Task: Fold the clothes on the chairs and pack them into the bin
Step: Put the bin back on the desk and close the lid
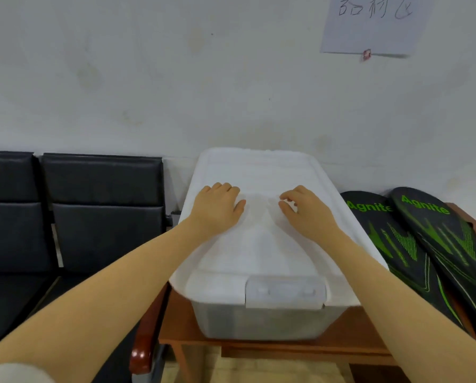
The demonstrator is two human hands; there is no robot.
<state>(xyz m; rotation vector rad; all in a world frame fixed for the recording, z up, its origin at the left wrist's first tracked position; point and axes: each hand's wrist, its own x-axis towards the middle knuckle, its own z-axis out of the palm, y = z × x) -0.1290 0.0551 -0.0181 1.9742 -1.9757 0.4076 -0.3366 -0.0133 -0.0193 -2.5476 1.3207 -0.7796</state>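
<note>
- So the bin (pixel 264 322) sat on a low wooden table (pixel 350 344) against the wall, lid (pixel 261 244) on top, front latch (pixel 285 291) facing the person. Whether that latch was clicked down or just hanging, I couldn't tell.
- Both hands were on the lid near its middle. Left hand (pixel 217 207) lay flat, fingers out, pressing and gripping nothing. Right hand (pixel 304 207) rested just beside it with the fingertips curled a bit against the plastic, also holding nothing as far as I could see.
- My read: this was the closing step, pushing the lid home. No clothes were visible on the black chairs (pixel 93 211) to the left, and the bin walls were too cloudy to show what was inside.
- To do it well I'd have pressed evenly, then slid the hands out toward the rim, since a lid pushed only in the centre tends to bow and leave a corner up.
- After that, check the front latch and the far edge, which I couldn't see properly.
- Watch the bin sliding on the table; keep the push straight down.
- Off to the right, two black and green insoles (pixel 424 244) leaned beside the bin, and a paper sign (pixel 375 26) hung on the wall.
</note>
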